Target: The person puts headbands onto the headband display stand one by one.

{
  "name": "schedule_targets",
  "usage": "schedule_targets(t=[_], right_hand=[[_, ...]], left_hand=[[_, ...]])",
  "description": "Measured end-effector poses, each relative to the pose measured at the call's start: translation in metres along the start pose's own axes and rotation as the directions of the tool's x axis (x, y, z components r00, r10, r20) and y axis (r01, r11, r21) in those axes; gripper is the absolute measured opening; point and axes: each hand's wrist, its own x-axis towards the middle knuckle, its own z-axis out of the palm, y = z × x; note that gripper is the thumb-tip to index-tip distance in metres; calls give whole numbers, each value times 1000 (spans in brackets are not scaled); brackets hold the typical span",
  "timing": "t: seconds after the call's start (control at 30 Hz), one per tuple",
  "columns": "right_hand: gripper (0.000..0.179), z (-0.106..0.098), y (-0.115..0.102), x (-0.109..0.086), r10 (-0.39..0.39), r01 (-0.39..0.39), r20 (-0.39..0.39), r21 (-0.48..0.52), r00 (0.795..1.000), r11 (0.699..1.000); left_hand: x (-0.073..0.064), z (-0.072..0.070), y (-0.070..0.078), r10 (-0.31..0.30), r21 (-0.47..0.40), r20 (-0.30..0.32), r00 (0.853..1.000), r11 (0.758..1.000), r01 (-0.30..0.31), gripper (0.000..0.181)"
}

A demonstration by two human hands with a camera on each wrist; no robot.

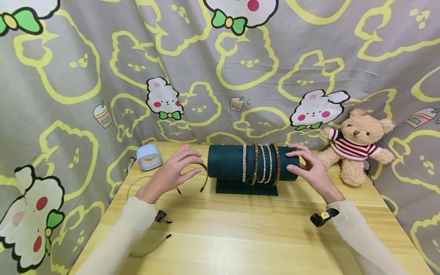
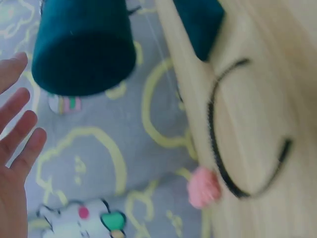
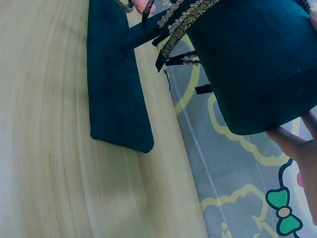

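A dark green velvet roll stand (image 1: 225, 162) stands towards the back of the table. Several headbands ring its roll: a sparkly silver one (image 1: 244, 162), a gold one (image 1: 254, 164), two thin pale beaded ones (image 1: 264, 164) and a bronze one (image 1: 276, 164). My right hand (image 1: 311, 170) holds the roll's right end between thumb and fingers. Left of the roll, my left hand (image 1: 175, 172) hovers with spread, slightly bent fingers and nothing in them. Just beyond it, a thin dark headband (image 2: 214, 134) sits on the table, apart from the fingers.
Two more headbands, one a thin beaded band (image 1: 151, 250), lie partly hidden by my left sleeve. A blue clock (image 1: 149, 156) and a small pink object (image 2: 203, 188) are at the back left. A teddy bear (image 1: 357, 141) sits at the right, before the patterned curtain (image 1: 203, 68).
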Motion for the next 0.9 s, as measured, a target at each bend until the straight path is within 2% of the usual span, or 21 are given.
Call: schedule_targets(t=[0.13, 0.33, 0.5, 0.57, 0.73, 0.83, 0.9], right_hand=[[34, 0, 1, 1, -4, 4, 0, -8, 1000, 1000], [34, 1, 1, 1, -11, 11, -1, 4, 1000, 1000], [34, 1, 0, 1, -16, 16, 2, 24, 1000, 1000], [34, 1, 0, 1, -20, 20, 4, 24, 1000, 999], [34, 0, 0, 1, -19, 19, 4, 18, 1000, 1000], [34, 0, -1, 1, -14, 14, 3, 18, 1000, 1000], [34, 0, -1, 1, -16, 16, 4, 20, 1000, 1000]], left_hand=[[-27, -11, -10, -75, 14, 1, 997, 997, 75, 35], [-65, -29, -23, -145, 38, 26, 989, 989, 144, 35], [-99, -39, -32, -231, 76, 43, 972, 971, 228, 34], [-111, -42, -34, -271, 77, 58, 961, 961, 267, 33], [-141, -51, -35, -352, 13, 122, 928, 935, 354, 32], [-157, -57, -33, -415, -23, 165, 895, 905, 424, 26], [-168, -61, -30, -469, -34, 190, 863, 875, 483, 22]])
